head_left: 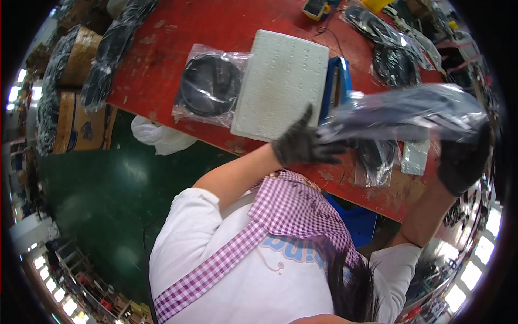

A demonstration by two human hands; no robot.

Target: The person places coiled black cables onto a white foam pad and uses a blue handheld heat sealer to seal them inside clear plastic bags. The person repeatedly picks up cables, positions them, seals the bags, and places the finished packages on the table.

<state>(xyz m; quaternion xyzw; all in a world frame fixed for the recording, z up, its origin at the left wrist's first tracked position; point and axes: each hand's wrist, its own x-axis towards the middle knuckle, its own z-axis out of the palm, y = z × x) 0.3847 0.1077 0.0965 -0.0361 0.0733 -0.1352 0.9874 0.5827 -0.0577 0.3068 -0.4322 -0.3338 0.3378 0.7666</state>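
Observation:
A long clear plastic bag (404,113) with something dark in it is held up above the right part of the table, smeared by motion. My right hand (464,162), in a black glove, grips its right end. My left hand (310,143), also black-gloved, is beside its left end with thumb and fingers spread; whether it touches the plastic I cannot tell. Just past that hand lies a white foam slab (280,83). To the slab's left is a flat clear bag with a coiled black cable (210,85). Partly under the raised bag is another bagged dark item (376,159).
The red worn table (162,59) bears a blue holder (337,86) right of the slab, a yellow-and-dark device (317,9) and several bagged cables (396,62) at the far right. A cardboard box (81,124) and white plastic (161,135) are beyond its left edge.

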